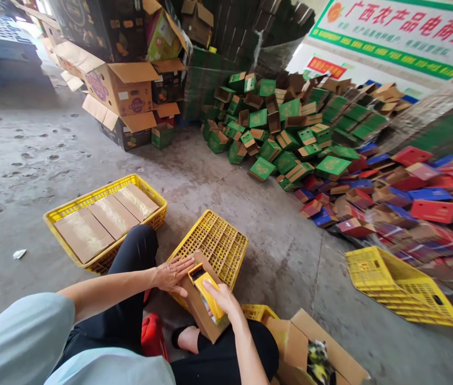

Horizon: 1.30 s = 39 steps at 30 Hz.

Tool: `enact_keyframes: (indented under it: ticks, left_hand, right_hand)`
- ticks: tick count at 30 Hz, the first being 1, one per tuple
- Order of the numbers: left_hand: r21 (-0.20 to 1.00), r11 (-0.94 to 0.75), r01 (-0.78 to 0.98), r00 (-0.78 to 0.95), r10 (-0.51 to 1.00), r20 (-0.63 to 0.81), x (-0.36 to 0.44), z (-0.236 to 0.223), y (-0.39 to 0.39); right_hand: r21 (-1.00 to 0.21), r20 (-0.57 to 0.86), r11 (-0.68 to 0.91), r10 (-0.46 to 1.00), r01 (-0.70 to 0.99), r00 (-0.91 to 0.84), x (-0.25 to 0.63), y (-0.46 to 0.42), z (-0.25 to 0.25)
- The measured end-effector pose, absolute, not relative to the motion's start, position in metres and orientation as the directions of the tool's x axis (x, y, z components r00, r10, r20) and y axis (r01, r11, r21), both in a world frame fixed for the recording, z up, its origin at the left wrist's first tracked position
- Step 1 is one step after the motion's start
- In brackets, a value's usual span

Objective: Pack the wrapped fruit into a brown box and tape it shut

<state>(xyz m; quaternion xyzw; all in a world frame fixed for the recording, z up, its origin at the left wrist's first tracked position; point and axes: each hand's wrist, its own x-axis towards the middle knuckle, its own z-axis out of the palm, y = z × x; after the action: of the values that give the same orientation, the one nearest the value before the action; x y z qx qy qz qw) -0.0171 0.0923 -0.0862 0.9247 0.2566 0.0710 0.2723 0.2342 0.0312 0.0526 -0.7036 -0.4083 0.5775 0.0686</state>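
Observation:
A brown cardboard box (202, 316) rests tilted across my lap and the near end of a yellow crate (226, 240) that lies bottom up. My left hand (173, 275) is spread flat on the box's left edge, fingers stretched out. In my right hand (221, 299) is a yellow tape dispenser (199, 276), pressed against the top of the box. Part of the dispenser is hidden under my right fingers. Whether tape is sticking to the box there, I cannot tell.
Left, a yellow crate (106, 184) holds three taped boxes (114, 216). An open carton (296, 342) with dark and yellow-green contents stands at my right knee. Another yellow crate (406, 286) lies farther right. Piles of green boxes (266, 144) and red-blue boxes (430, 211) cover the floor behind.

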Motion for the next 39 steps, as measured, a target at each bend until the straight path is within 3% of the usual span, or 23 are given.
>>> enact_keyframes:
  ticks: [16, 27, 33, 39]
  left_hand:
    - [0.46, -0.741, 0.489, 0.843, 0.537, -0.032, -0.016, -0.084, 0.092]
    - [0.436, -0.749, 0.499, 0.831, 0.556, 0.004, -0.004, -0.083, 0.085]
    - [0.482, -0.765, 0.427, 0.876, 0.483, -0.01, 0.016, -0.087, 0.073]
    - [0.5, -0.803, 0.325, 0.91, 0.41, 0.066, 0.009, -0.093, 0.097]
  right_hand:
    - [-0.591, -0.732, -0.617, 0.68, 0.519, -0.025, 0.252, 0.016, 0.049]
    - [-0.56, -0.727, -0.641, 0.684, 0.525, 0.059, 0.256, 0.0, 0.048]
    - [-0.553, -0.741, -0.644, 0.67, 0.529, 0.042, 0.257, 0.001, 0.051]
    - [-0.569, -0.742, -0.665, 0.669, 0.484, 0.047, 0.252, 0.013, 0.05]
